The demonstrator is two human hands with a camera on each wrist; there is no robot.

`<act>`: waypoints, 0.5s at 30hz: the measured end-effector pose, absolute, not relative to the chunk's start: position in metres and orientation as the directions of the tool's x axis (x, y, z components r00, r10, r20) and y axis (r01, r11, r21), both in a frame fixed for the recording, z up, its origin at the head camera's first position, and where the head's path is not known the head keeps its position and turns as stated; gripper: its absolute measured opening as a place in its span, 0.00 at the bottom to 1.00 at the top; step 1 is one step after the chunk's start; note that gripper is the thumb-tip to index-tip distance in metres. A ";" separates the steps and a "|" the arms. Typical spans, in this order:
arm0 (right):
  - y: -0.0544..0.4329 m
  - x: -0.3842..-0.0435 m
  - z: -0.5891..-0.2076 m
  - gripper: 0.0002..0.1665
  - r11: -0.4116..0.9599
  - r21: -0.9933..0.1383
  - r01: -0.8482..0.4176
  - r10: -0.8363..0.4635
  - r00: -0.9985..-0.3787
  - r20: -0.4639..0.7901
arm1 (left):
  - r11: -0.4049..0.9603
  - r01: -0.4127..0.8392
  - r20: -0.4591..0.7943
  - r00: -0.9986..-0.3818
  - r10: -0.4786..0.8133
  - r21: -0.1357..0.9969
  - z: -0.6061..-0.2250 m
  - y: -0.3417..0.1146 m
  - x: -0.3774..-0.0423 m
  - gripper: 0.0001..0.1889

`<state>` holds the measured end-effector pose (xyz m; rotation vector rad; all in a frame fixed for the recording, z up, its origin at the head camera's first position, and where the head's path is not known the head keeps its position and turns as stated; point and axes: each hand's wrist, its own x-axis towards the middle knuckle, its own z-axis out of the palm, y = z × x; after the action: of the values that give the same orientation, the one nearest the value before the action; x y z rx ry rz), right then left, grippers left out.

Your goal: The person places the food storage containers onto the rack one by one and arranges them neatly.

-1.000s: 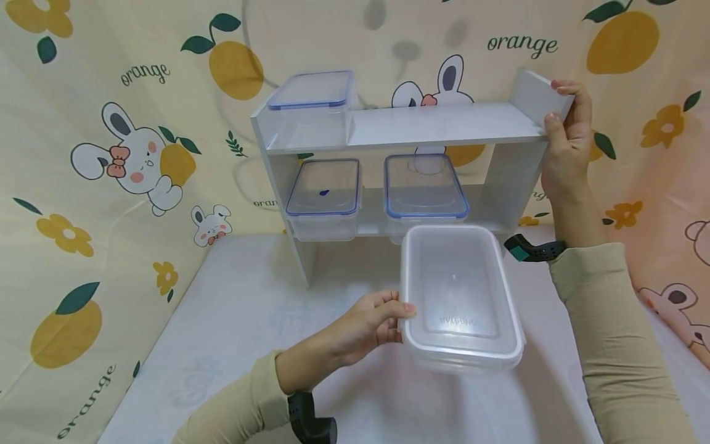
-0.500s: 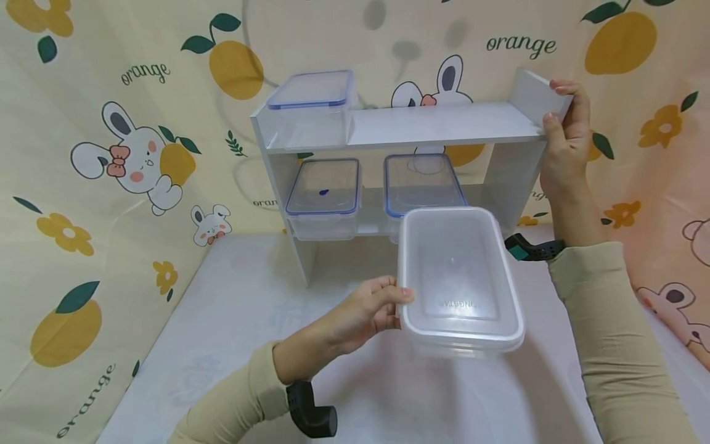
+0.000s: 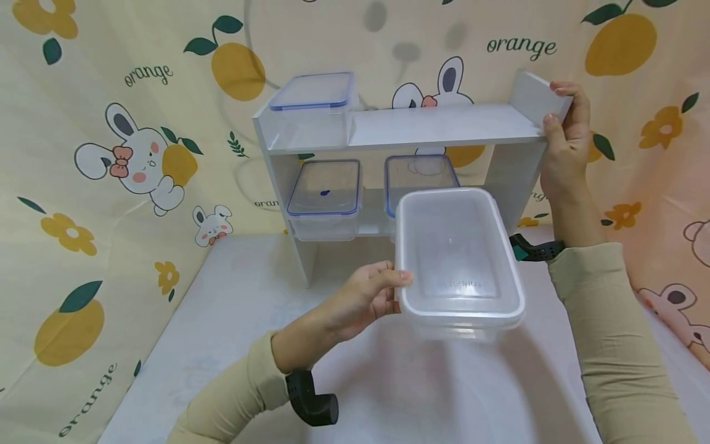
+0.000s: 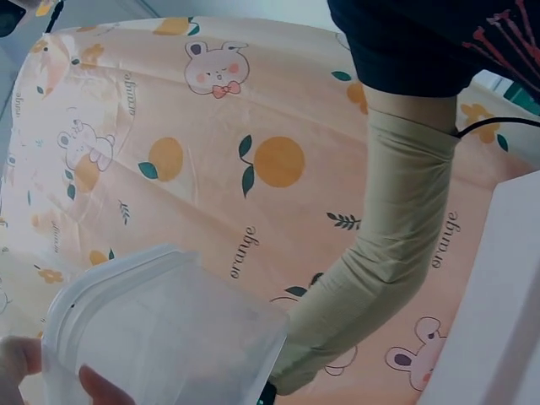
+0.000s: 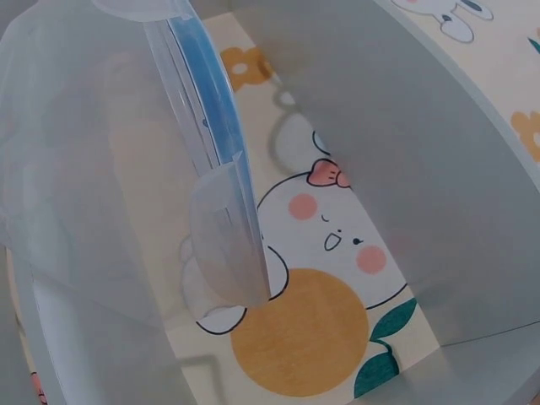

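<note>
In the head view my left hand (image 3: pixel 360 299) grips the left long edge of a clear plastic food container (image 3: pixel 460 259) with a frosted white lid, thumb on top of the lid and fingers beneath. It is held in the air in front of the white two-tier shelf (image 3: pixel 432 126). The left wrist view shows the container's side wall (image 4: pixel 169 337) and some fingers (image 4: pixel 17 363) at its edge. My right hand (image 3: pixel 568 142) holds the top of the shelf's right side panel, thumb on the front edge. The held container partly hides a blue-rimmed container (image 3: pixel 421 176) on the lower tier.
Another blue-rimmed container (image 3: pixel 323 188) sits at the left of the lower tier, and one more (image 3: pixel 310 111) on the upper tier's left end. White cloth (image 3: pixel 244 320) covers the table. A printed curtain (image 3: pixel 327 37) hangs behind.
My left hand has raised the food container and moved it toward the shelf, so it covers more of the lower right container. My right hand stays on the side panel.
</note>
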<state>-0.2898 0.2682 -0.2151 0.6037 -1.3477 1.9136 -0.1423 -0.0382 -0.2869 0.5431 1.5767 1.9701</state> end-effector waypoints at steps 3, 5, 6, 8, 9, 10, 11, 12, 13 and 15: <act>0.268 -0.291 -0.215 0.19 -0.201 -0.607 -0.769 0.278 -0.639 0.717 | -0.176 -0.159 -0.010 -0.768 0.641 0.971 -0.283 -0.038 -0.144 0.40; 0.269 -0.292 -0.215 0.19 -0.201 -0.608 -0.768 0.277 -0.640 0.717 | -0.178 -0.153 -0.003 -0.768 0.641 0.972 -0.281 -0.038 -0.144 0.39; 0.269 -0.292 -0.216 0.19 -0.200 -0.610 -0.767 0.276 -0.641 0.716 | -0.178 -0.151 -0.002 -0.768 0.640 0.972 -0.280 -0.038 -0.145 0.39; 0.270 -0.293 -0.217 0.19 -0.200 -0.613 -0.764 0.276 -0.645 0.713 | -0.178 -0.149 -0.001 -0.768 0.640 0.973 -0.278 -0.039 -0.145 0.38; 0.270 -0.293 -0.217 0.19 -0.202 -0.614 -0.763 0.275 -0.645 0.713 | -0.176 -0.148 -0.001 -0.768 0.640 0.973 -0.277 -0.039 -0.146 0.38; 0.271 -0.293 -0.217 0.19 -0.203 -0.614 -0.763 0.275 -0.646 0.712 | -0.175 -0.147 -0.001 -0.769 0.640 0.973 -0.276 -0.038 -0.146 0.37; 0.271 -0.294 -0.217 0.19 -0.203 -0.614 -0.763 0.274 -0.646 0.712 | -0.175 -0.145 0.000 -0.769 0.639 0.974 -0.275 -0.038 -0.146 0.37; 0.271 -0.294 -0.218 0.19 -0.203 -0.614 -0.763 0.274 -0.646 0.712 | -0.177 -0.145 0.002 -0.769 0.639 0.974 -0.275 -0.037 -0.146 0.37; 0.271 -0.294 -0.218 0.19 -0.205 -0.612 -0.763 0.274 -0.645 0.713 | -0.179 -0.142 0.005 -0.769 0.639 0.974 -0.274 -0.037 -0.147 0.36; 0.272 -0.294 -0.218 0.19 -0.206 -0.610 -0.765 0.274 -0.644 0.715 | -0.183 -0.134 0.014 -0.770 0.637 0.974 -0.271 -0.037 -0.147 0.36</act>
<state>-0.2938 0.2717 -0.2175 0.6073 -1.3542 1.9170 -0.1475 -0.0368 -0.2715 0.5839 1.5785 1.9987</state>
